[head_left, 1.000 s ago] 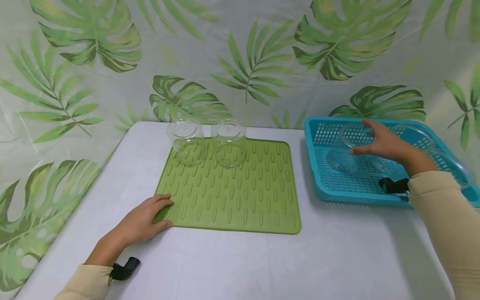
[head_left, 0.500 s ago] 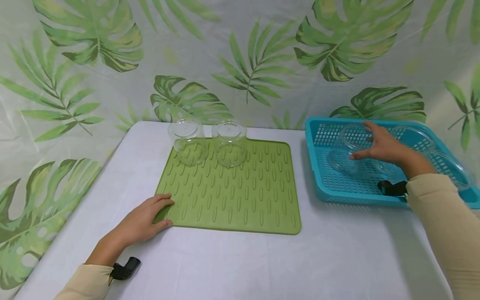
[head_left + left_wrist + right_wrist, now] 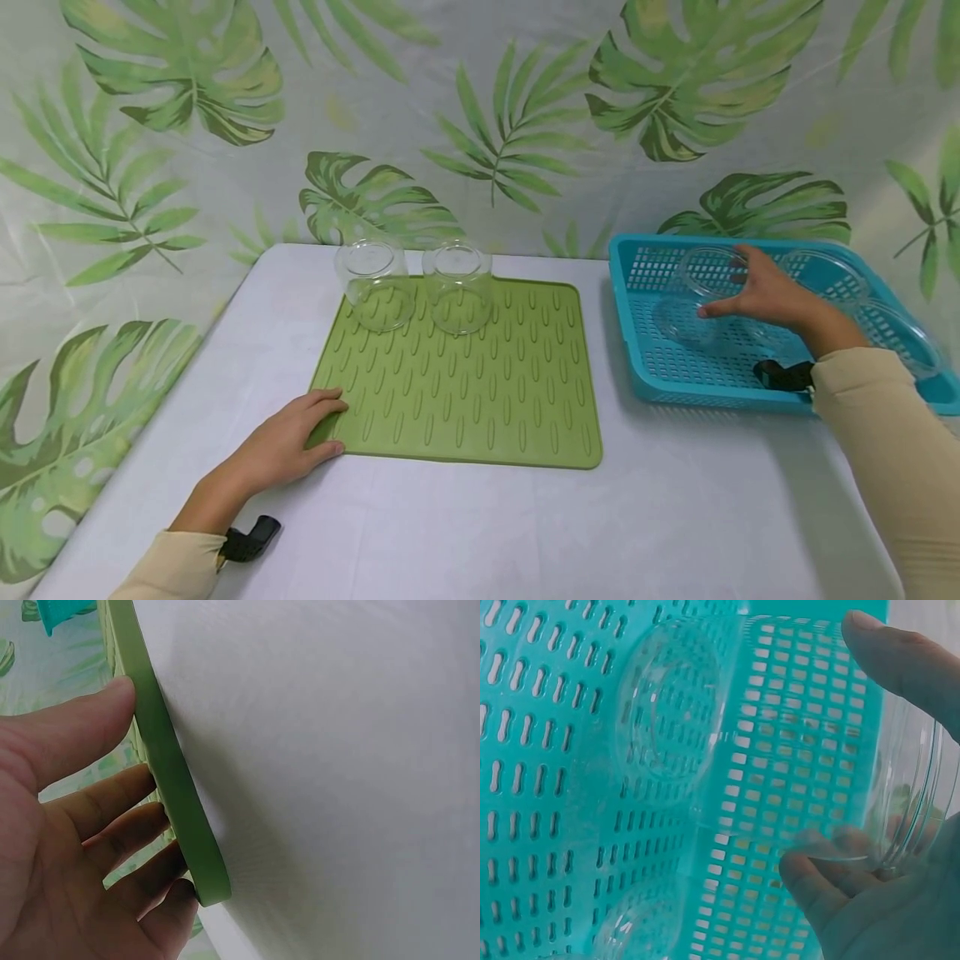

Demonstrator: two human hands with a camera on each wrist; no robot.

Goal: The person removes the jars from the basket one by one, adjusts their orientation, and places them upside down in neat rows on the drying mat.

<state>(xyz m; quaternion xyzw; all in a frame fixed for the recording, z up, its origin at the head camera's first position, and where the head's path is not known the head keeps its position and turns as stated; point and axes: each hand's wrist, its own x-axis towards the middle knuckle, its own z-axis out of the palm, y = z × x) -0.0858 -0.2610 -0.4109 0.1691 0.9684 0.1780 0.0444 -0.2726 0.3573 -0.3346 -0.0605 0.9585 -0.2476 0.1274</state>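
Note:
At the left front corner of the green ribbed drying mat [image 3: 465, 392], my left hand [image 3: 277, 437] rests its fingertips and thumb. In the left wrist view these touch the mat's edge [image 3: 169, 772]. My right hand [image 3: 765, 290] is inside the blue basket [image 3: 637, 362] and spans the rim of a clear jar [image 3: 686, 312], which stands mouth up. The right wrist view shows the thumb [image 3: 907, 656] on one side of the rim and fingers [image 3: 817, 889] on the other. Two clear jars stand upside down at the mat's back left, one left [image 3: 378, 287], one right [image 3: 457, 292].
More clear jars lie in the basket, one behind the right wrist [image 3: 825, 271] and another by its right wall [image 3: 900, 333]. A white cloth [image 3: 450, 533] covers the table. Behind it hangs a leaf-print curtain [image 3: 525, 108].
The right hand has shifted very slightly at the jar's rim. The left hand, the mat and the two jars on it stay where they were.

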